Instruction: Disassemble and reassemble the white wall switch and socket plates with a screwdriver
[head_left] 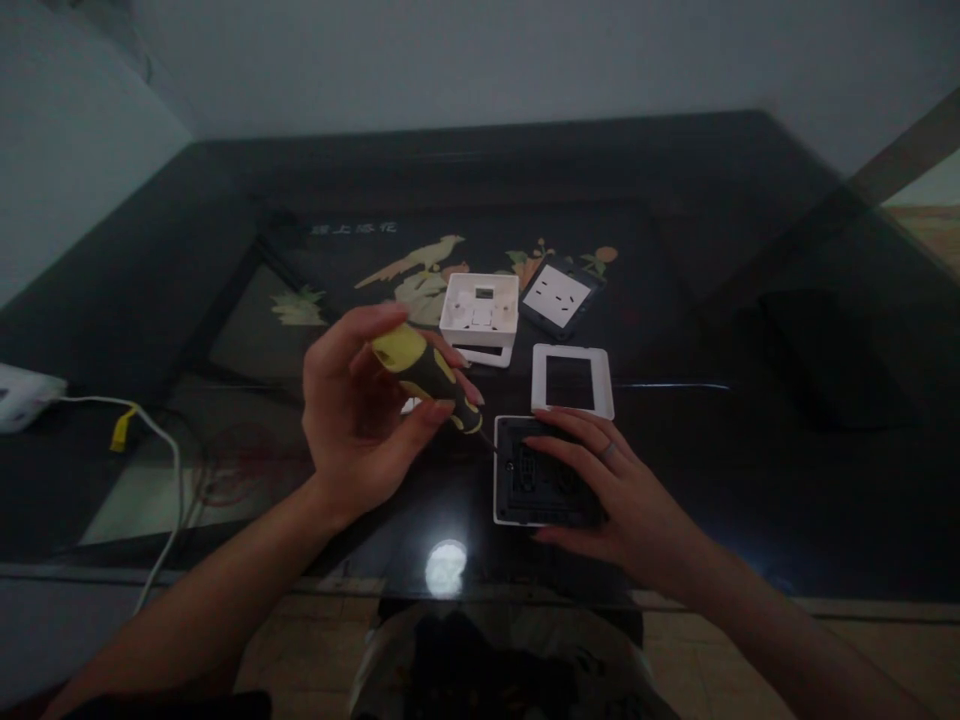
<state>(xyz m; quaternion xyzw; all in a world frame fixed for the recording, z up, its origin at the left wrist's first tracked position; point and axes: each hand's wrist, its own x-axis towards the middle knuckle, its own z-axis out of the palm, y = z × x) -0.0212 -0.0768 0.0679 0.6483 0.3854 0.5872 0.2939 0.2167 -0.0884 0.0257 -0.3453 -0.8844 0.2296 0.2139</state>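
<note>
A yellow and black screwdriver (431,372) is gripped in my left hand (367,415), its thin shaft slanting down to the right. The tip meets or comes close to the left side of a dark socket back (517,480) with a white edge; exact contact is hard to see. My right hand (600,480), with a ring on one finger, holds that piece against the table from the right and covers part of it. Just behind it lies a white rectangular frame (572,352). Farther back are an open white mounting box (480,303) and a socket panel (557,296) with a white face.
Everything rests on a dark glossy table (697,480) decorated with a bird and flowers. At the left edge sits a white plug block (28,395), its white cable (178,470) running over the front edge. A dark object (810,350) shows dimly at right.
</note>
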